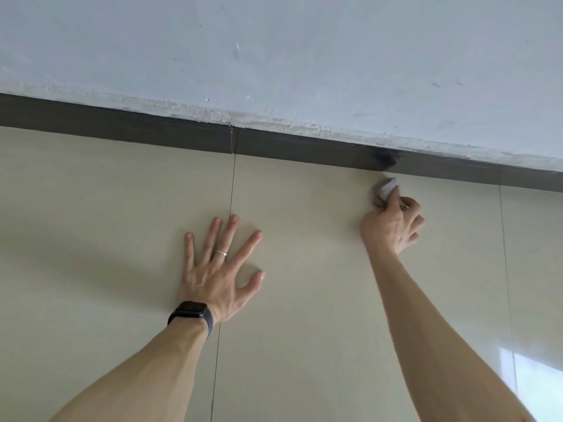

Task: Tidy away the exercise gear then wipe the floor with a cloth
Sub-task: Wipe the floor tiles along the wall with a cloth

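My right hand [393,223] grips a small bunched grey-white cloth [384,189] and holds it against the beige tiled floor [304,269], just in front of the dark skirting board [152,132]. Most of the cloth is hidden in my fist. My left hand [221,269] lies flat on the floor with its fingers spread, a ring on one finger and a dark watch on the wrist. No exercise gear is in view.
A pale blue-grey wall [274,56] rises behind the skirting, with rough plaster along its lower edge. A black smudge [388,159] marks the skirting just beyond the cloth. Thin grout lines cross the tiles, and window light reflects at the lower right.
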`<action>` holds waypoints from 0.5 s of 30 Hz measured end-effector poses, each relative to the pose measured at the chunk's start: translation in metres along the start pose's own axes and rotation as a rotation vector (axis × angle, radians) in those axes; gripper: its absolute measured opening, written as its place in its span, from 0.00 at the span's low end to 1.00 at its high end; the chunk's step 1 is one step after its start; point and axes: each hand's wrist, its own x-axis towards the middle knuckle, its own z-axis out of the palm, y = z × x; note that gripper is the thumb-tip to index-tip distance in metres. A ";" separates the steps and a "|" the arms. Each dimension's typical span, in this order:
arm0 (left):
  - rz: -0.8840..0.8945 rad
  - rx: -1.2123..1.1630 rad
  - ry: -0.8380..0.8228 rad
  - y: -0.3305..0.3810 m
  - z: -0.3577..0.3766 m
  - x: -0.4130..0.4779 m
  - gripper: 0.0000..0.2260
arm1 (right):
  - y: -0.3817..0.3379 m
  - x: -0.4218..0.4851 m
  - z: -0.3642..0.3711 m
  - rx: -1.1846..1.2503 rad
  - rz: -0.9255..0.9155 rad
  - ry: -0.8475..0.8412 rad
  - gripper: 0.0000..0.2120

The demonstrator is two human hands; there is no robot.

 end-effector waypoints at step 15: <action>-0.004 0.010 -0.053 -0.001 -0.004 0.000 0.33 | 0.070 -0.054 -0.019 0.003 -0.241 0.025 0.29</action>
